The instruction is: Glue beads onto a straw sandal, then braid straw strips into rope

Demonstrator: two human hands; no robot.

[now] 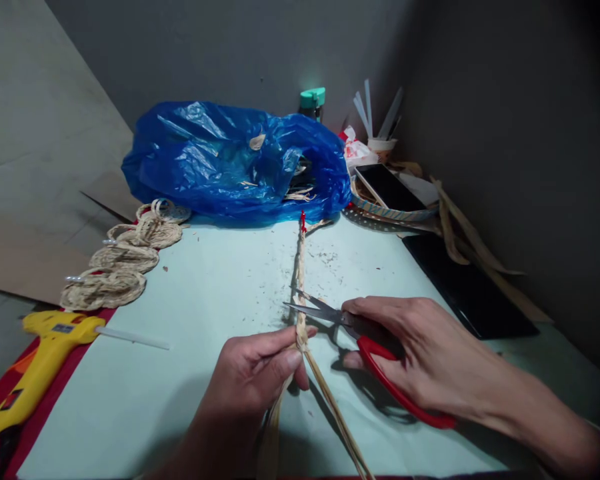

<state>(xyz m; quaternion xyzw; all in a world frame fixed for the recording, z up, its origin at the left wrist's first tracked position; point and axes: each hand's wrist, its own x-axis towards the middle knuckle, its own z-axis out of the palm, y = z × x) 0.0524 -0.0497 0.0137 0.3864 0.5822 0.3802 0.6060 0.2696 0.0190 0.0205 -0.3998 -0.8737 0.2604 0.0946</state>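
Observation:
A pale braid [301,267] of dried plant fibre runs away from me over the light green table top, its far end by a small red clip or tie [303,221]. My left hand [260,373] pinches the braid at its near end, where loose strands [337,410] hang toward me. Red-handled scissors [325,312] are in my right hand [420,360], fingers through the loops. Their blades stand apart, one on each side of the braid or just over it; I cannot tell whether they touch it.
A blue plastic bag [215,160] lies at the back. On the left are several coiled woven pieces [125,257] and a yellow glue gun [45,367]. To the right lie a phone [390,187] on a round tray, a black flat panel [465,287] and dried husk strips [453,230].

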